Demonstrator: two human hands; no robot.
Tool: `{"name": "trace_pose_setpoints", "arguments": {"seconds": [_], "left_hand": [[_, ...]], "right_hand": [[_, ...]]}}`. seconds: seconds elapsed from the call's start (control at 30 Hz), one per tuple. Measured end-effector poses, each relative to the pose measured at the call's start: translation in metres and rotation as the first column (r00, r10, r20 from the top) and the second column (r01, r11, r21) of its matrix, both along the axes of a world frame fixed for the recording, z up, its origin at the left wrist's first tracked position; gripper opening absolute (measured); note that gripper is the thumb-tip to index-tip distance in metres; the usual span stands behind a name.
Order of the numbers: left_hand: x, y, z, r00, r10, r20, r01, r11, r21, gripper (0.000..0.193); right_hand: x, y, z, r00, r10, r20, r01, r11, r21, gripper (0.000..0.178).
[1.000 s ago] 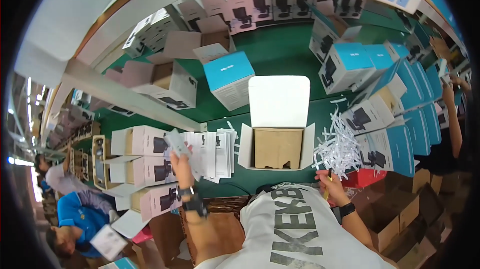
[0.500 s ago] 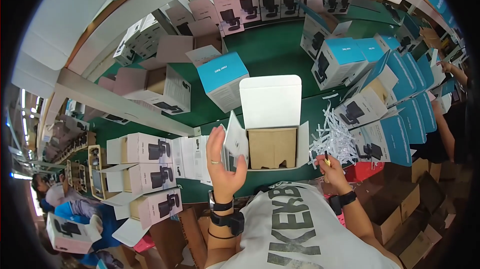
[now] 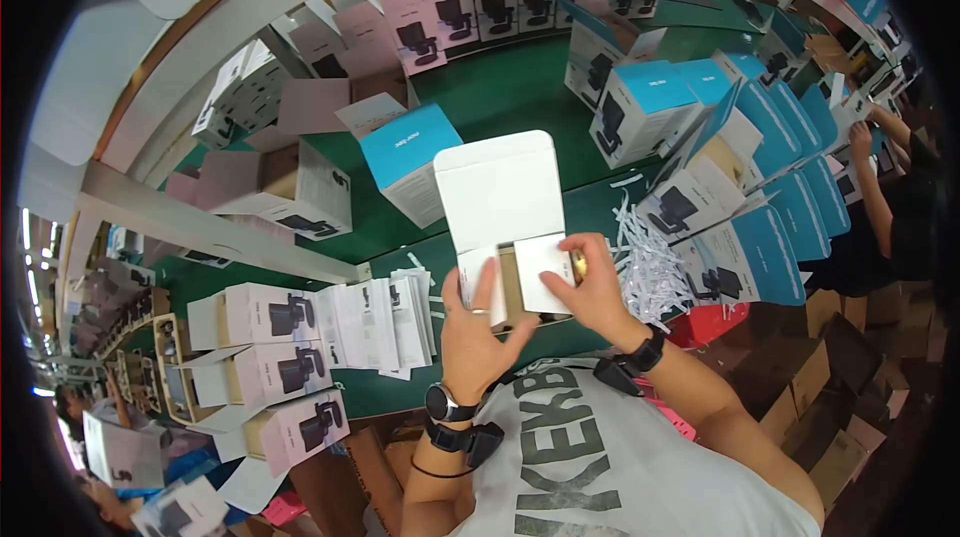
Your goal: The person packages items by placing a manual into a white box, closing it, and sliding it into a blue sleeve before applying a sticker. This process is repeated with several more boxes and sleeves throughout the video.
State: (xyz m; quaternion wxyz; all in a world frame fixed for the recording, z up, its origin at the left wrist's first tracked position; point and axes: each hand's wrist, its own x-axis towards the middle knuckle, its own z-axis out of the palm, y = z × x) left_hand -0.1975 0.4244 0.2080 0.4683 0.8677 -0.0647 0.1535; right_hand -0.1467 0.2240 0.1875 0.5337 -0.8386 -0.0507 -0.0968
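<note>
In front of me stands a box with its white lid (image 3: 499,187) raised at the back. Brown cardboard (image 3: 515,282) shows in the gap between its two side flaps. My left hand (image 3: 478,337) rests against the left flap (image 3: 478,287), its thumb and fingers apart. With the thumb of my right hand (image 3: 600,292) I press on the right flap (image 3: 535,267), which lies folded inward. A small yellowish thing (image 3: 579,264) shows at the right fingers, where a thin yellow-and-black tool was gripped a moment earlier; most of it is hidden.
White paper strips (image 3: 645,272) lie in a heap right of the box. Folded leaflets (image 3: 380,322) are stacked at left, beside open cartons (image 3: 290,367). A blue-topped carton (image 3: 412,162) stands behind. Blue-and-white cartons (image 3: 735,257) crowd the right side, where another person's arms (image 3: 875,187) show.
My right hand has come from beside the paper strips onto the box. Both side flaps are now folded inward over the brown cardboard. The view has shifted slightly.
</note>
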Motion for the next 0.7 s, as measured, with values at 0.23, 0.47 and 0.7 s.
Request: {"name": "trace_pose_setpoints", "arguments": {"seconds": [0.23, 0.47, 0.7], "left_hand": [[0.007, -0.016, -0.003, 0.974, -0.225, -0.023, 0.19, 0.757, 0.625, 0.098], [0.01, -0.021, -0.004, 0.953, -0.293, -0.072, 0.272, 0.728, 0.629, 0.095], [0.009, -0.023, -0.002, 0.949, -0.308, -0.064, 0.28, 0.735, 0.617, 0.094]], "right_hand": [[-0.008, -0.022, -0.003, 0.973, 0.206, 0.101, -0.203, 0.978, -0.037, 0.035], [0.018, -0.045, 0.02, 0.996, 0.051, 0.078, -0.029, 0.965, -0.261, 0.015], [0.024, -0.048, 0.019, 0.987, 0.005, 0.162, 0.059, 0.92, -0.388, 0.011]]}}
